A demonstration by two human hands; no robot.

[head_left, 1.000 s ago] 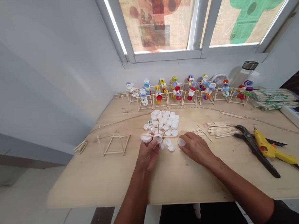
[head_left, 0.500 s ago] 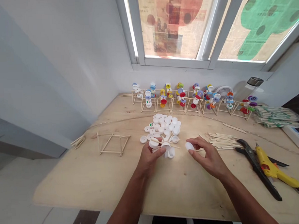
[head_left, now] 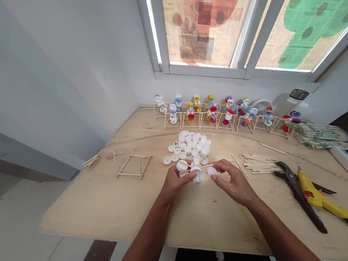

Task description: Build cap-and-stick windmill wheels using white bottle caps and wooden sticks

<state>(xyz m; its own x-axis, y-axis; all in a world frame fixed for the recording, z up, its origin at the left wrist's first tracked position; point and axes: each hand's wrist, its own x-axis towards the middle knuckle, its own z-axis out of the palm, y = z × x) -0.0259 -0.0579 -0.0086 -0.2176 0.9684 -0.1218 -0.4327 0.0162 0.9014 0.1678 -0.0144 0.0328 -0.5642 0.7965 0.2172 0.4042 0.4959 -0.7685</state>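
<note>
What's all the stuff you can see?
cap wheel: one, mostly white, centre
single cap: one, white, centre
loose caps: many, mostly white, centre
cap models: over ten, multicoloured, back
stick frame: one, wooden, left
loose sticks: many, wooden, both sides
packets: several, greenish, right
fan: one, white, back
bottle: one, translucent, back right
cord: one, pale, middle
glue gun: one, yellow, right
tool: one, black, right
table: one, wooden, middle
window: one, grey-framed, top
left hand: one, holding cap wheel
right hand: one, holding single cap
</note>
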